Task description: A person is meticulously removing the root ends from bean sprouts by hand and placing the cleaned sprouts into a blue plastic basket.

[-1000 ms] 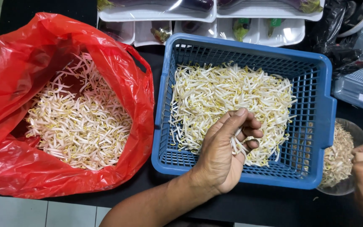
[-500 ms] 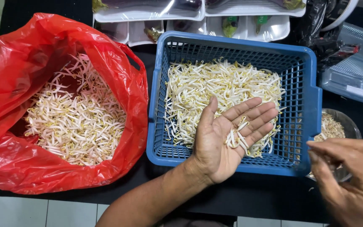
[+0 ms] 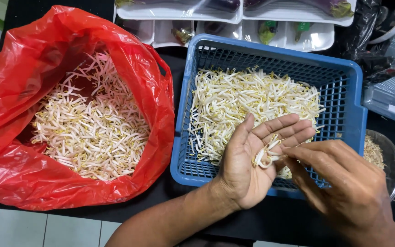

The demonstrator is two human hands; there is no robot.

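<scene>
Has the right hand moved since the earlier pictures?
Yes. The right hand has come in from the clear bowl at the right edge, leftward over the blue basket's near right corner, its fingertips now at the sprouts on the open left hand.

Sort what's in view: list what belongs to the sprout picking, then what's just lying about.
In use: left hand, right hand, bean sprouts on the palm, blue basket, red bag, glass bowl.
Lying about: wrapped vegetable trays, clear plastic boxes.
</scene>
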